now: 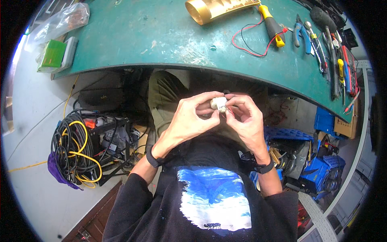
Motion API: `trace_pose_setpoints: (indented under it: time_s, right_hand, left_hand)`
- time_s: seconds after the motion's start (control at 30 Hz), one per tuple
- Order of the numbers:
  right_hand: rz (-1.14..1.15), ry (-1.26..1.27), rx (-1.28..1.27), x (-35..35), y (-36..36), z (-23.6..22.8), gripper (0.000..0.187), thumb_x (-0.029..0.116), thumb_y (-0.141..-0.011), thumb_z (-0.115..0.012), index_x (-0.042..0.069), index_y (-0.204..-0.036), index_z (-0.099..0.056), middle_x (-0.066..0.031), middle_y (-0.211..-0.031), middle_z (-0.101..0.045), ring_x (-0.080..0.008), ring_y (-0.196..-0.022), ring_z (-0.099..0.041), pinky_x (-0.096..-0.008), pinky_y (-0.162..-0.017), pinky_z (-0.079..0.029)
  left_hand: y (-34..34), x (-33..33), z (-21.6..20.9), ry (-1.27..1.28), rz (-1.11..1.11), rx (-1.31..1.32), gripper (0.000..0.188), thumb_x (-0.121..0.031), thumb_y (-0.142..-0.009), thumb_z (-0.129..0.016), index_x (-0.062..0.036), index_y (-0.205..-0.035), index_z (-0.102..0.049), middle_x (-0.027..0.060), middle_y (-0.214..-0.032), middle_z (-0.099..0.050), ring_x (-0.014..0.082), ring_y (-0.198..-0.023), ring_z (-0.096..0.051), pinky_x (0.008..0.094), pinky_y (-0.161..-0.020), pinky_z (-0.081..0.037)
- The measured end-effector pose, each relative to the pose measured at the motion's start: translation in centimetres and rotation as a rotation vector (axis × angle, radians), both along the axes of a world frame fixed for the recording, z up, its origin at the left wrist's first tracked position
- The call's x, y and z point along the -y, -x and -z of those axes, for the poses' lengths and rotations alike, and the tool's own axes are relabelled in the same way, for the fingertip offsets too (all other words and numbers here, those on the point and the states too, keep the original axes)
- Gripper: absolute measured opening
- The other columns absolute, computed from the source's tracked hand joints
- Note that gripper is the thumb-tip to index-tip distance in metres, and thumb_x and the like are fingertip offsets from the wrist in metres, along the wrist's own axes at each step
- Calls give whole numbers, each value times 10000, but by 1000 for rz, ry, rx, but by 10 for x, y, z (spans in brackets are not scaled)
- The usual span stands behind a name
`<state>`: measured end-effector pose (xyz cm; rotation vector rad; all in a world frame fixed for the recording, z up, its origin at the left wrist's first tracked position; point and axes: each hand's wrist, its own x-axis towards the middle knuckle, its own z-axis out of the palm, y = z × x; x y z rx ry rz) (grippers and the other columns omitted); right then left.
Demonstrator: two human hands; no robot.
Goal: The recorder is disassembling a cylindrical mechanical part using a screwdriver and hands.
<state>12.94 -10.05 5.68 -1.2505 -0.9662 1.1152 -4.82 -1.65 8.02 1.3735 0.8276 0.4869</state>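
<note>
Over my lap, just off the table's near edge, my two hands meet around a small white part [219, 103] with a rounded, pale end. My left hand [187, 119] pinches it from the left between thumb and fingers. Closed at its right side is my right hand [246, 119], thumb and fingertips against the part. A thin red wire [230, 110] shows by the right fingertips. The fingers cover much of the part, so its exact kind cannot be made out.
On the green table [133, 44] lie a gold tube [219, 10], a yellow-black screwdriver [272, 25] beside red and black leads, blue pliers [300, 35] and several hand tools. A green box [52, 55] stands far left. Coiled cables [76, 147] and blue toolboxes [318, 173] flank me below.
</note>
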Motion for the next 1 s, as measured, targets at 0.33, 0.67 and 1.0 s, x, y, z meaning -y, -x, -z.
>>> trace_pose_setpoints:
  time_s: [0.33, 0.67, 1.0]
  right_hand:
    - [22, 71, 26, -2, 7, 7, 276, -76, -843, -712, -20, -1106, -654, -113, -1156, -657, -202, -1084, -697, -339, -953, -604]
    - [43, 67, 72, -6, 12, 5, 246, -73, -841, -698, -25, -1077, -647, -122, -1094, -720, -187, -1006, -726, -334, -899, -621]
    - [66, 69, 107, -5, 15, 1, 195, -54, -847, -703, -37, -1036, -659, -143, -1125, -730, -173, -981, -727, -316, -872, -617]
  left_hand:
    - [-5, 0, 4, -75, -36, -49, 469, 34, -847, -654, 42, -1316, -637, 168, -1235, -707, 213, -1119, -694, 370, -1001, -582]
    - [-5, 0, 8, -199, -45, -65, 437, 35, -855, -659, 19, -1292, -649, 155, -1182, -732, 210, -1064, -719, 381, -954, -609]
    - [-6, 2, 5, -294, -54, -48, 239, 41, -878, -655, 20, -1115, -628, 122, -997, -730, 191, -977, -740, 374, -888, -643]
